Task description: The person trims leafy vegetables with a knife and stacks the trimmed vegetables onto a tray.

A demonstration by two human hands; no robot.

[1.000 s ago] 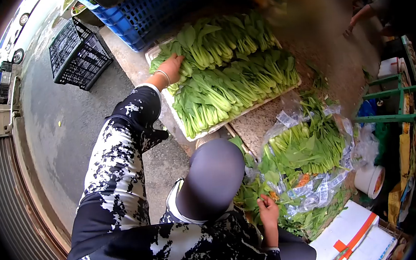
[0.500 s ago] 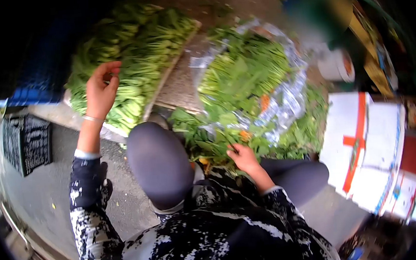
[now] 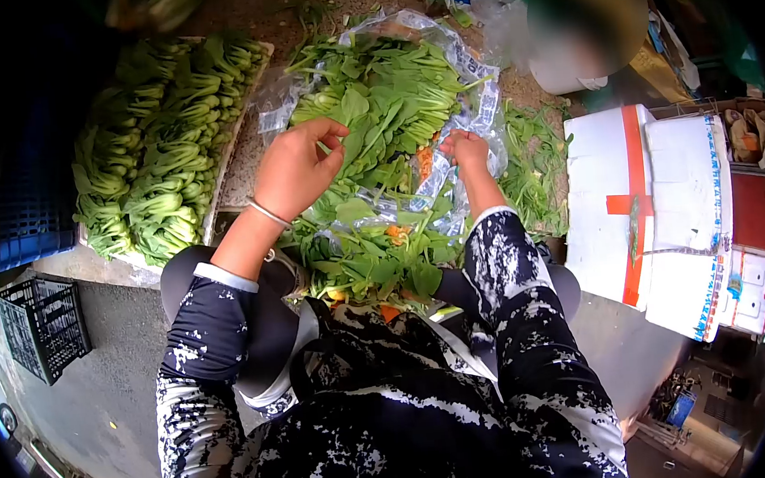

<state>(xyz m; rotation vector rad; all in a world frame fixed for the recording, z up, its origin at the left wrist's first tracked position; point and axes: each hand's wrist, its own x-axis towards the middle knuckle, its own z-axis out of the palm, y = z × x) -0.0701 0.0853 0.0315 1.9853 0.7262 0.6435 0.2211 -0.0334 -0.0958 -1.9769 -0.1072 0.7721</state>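
Observation:
My left hand, a bracelet at its wrist, hovers over the near left side of the loose greens. Its curled fingers and thumb are apart, with nothing visible between them. The greens lie in a pile on a clear printed plastic bag. At the pile's right side, my right hand is closed in a pinch; what its fingertips hold, if anything, is too small to make out. Leafy scraps lie between the bag and my lap. Neat rows of leafy greens fill a shallow tray on the left.
White boxes with red tape stand at the right, a white bucket behind them. A black crate and a blue crate are at the left. More scraps lie beside the boxes.
The view has turned to the right. My left hand has left the tray of greens and come over the bagged pile. My right hand has moved from the near scraps to the pile's right side.

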